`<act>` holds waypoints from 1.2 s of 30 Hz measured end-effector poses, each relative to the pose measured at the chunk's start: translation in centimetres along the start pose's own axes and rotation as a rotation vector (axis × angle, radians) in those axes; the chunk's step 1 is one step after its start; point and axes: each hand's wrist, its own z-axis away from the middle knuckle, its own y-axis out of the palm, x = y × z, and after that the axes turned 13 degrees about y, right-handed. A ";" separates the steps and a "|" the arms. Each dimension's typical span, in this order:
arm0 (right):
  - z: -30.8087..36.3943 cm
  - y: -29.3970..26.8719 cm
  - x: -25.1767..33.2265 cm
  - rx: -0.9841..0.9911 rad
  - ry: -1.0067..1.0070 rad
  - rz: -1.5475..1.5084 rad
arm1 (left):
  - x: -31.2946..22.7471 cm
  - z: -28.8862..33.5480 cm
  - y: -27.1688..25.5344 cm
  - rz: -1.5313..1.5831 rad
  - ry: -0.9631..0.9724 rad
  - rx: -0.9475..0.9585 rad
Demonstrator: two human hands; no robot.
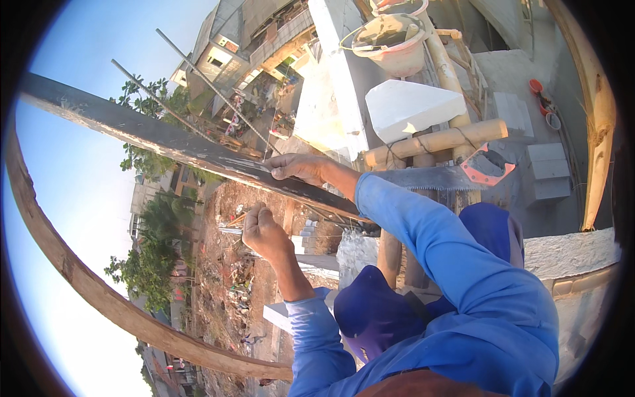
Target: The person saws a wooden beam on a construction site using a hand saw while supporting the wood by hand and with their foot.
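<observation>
My left hand is closed in a fist below the beam, with several thin, silvery nails sticking out of it. My right hand rests at the upper edge of a dark, worn wooden beam, its thumb and fingers pinched together. Something small and pale shows at those fingertips, too small to make out. The beam slants from the upper left down to beneath my right forearm. Just right of that forearm lies a handsaw with a red-orange handle, its blade partly behind my sleeve.
A bucket stands on bamboo poles beyond a white block. A bamboo pole lies tied across others. Another timber curves along the left. Far below the beam is rubble-strewn ground. Pale blocks are stacked at the right.
</observation>
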 end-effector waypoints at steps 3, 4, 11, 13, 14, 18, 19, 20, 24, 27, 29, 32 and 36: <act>-0.4 -0.2 0.0 -0.056 -0.032 0.057 | -0.1 0.0 0.0 0.001 0.059 -0.025; -0.4 -0.2 0.0 -0.074 -0.039 0.076 | -0.1 0.1 0.1 -0.003 0.060 -0.020; 1.6 3.0 1.0 -0.403 -0.103 0.203 | -0.2 0.2 -0.3 -0.017 0.050 -0.017; 2.5 4.6 0.9 -0.653 -0.297 0.393 | -0.3 0.1 -0.2 -0.015 0.054 -0.021; 2.7 5.2 0.6 -0.785 -0.476 0.565 | -0.6 0.1 -0.1 -0.021 0.048 -0.012; 3.2 7.7 -0.8 -0.852 -0.815 1.001 | -0.7 0.2 0.0 -0.017 0.084 -0.047; 3.1 8.2 -1.2 -0.819 -0.857 1.087 | -0.9 0.2 0.0 -0.017 0.082 -0.023; 3.3 8.5 -1.6 -0.817 -0.838 1.119 | -1.4 0.3 -0.2 -0.018 0.080 0.000; 2.4 7.6 -2.3 -0.865 -0.793 1.188 | -1.3 0.2 -0.3 -0.010 0.055 0.003; 1.9 7.5 -2.5 -0.858 -0.768 1.184 | -0.7 0.1 -0.6 -0.011 0.074 0.000; 1.9 7.3 -2.6 -0.854 -0.761 1.207 | -0.9 0.3 -0.4 0.019 0.078 -0.026; 2.1 7.2 -2.4 -0.838 -0.786 1.217 | -1.0 0.4 -0.3 0.010 0.090 -0.029; 1.9 7.0 -2.2 -0.794 -0.813 1.199 | -0.2 0.2 -0.6 0.023 0.052 -0.023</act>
